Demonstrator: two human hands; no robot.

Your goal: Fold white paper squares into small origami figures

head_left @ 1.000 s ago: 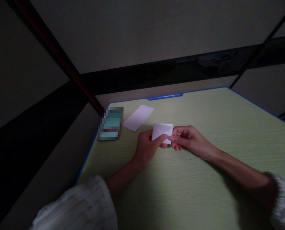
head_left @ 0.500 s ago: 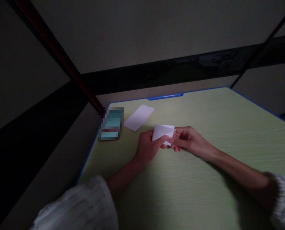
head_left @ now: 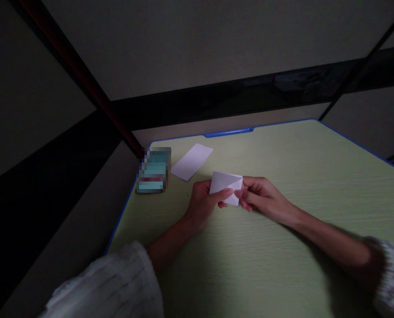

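The left hand (head_left: 200, 204) pinches the folded paper (head_left: 222, 181) over the table (head_left: 289, 154), the right hand (head_left: 268, 199) its three-o'clock edge, I'd say to steady the creases, a loose sheet (head_left: 193, 162) at ten o'clock.

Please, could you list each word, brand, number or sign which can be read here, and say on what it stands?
No text can be read.
Flat teal rectangular object with a red band: pixelated, so any text is unreadable.
Folded white paper: creases, no writing visible.
Loose white rectangular paper: no writing visible.
Pale green, blue-edged tabletop: no label visible.
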